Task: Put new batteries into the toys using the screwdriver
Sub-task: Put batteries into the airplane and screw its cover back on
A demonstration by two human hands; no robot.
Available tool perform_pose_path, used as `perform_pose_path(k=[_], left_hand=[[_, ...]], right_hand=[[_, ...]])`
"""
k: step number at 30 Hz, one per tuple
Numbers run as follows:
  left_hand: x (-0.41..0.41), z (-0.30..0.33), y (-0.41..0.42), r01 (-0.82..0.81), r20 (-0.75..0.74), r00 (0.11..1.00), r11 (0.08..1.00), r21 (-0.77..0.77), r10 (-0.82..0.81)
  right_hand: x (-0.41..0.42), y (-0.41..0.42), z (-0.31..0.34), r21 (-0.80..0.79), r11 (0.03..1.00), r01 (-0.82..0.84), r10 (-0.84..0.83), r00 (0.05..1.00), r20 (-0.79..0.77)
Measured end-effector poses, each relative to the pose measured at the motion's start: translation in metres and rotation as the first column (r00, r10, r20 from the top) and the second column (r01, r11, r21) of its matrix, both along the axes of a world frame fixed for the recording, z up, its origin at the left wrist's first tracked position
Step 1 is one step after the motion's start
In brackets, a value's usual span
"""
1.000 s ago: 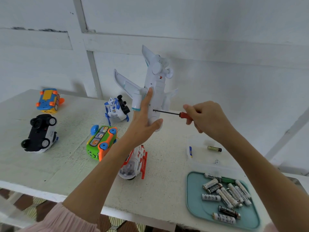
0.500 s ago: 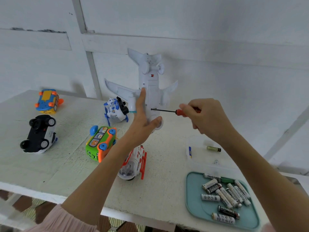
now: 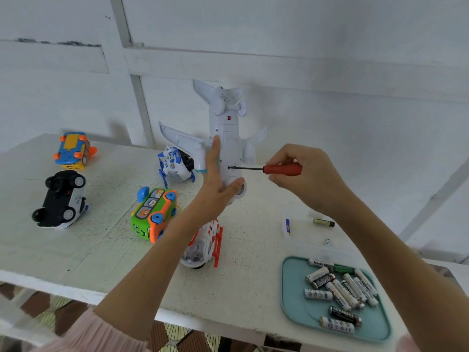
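step: battery-door screw on the white toy plane (image 3: pixel 229 146), looks like loosening or tightening, can't tell which
plane: held nose-down above the tabletop (image 3: pixel 88 250), belly facing the driver
left hand (image 3: pixel 215 184): wrapped round the lower fuselage, fingers up its side
right hand (image 3: pixel 304 171): pinching the red handle of the screwdriver (image 3: pixel 281 169), tip seated at the belly screw
next: keep the shaft square to the screw, turn, steady the plane
batteries: heap in teal tray (image 3: pixel 291 301) near the front edge
room: open tabletop between plane and tray; other toys crowd left
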State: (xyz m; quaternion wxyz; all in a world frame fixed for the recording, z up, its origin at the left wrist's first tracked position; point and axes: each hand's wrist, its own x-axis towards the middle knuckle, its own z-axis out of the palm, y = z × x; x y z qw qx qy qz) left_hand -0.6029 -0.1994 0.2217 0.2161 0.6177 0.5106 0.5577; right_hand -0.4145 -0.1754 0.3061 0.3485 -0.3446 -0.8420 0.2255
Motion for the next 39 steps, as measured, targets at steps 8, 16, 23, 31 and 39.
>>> perform_pose_path(k=[8,16,23,31,39], left_hand=[[0.004,0.008,-0.004,0.046,0.020,0.999,0.999,0.012,-0.046],[0.007,0.005,-0.004,0.044,-0.004,0.999,0.999,0.007,-0.044],[0.011,0.007,-0.002,0.029,0.001,1.000,0.999,0.032,-0.029],[0.011,0.013,0.000,0.007,0.140,0.990,0.998,0.059,-0.015],[0.007,0.019,0.000,0.017,0.353,0.935,0.998,0.062,-0.038]], right_hand=[[0.002,-0.004,0.001,-0.078,0.996,0.051,-0.046,0.997,0.060],[0.007,0.002,0.001,0.053,0.999,-0.011,0.009,0.999,0.030],[0.008,0.007,-0.001,-0.046,0.998,0.039,-0.032,0.990,0.137],[0.006,0.011,-0.014,0.292,0.955,-0.054,0.020,0.993,0.118],[0.016,0.013,-0.023,0.347,0.935,-0.076,0.073,0.997,0.022]])
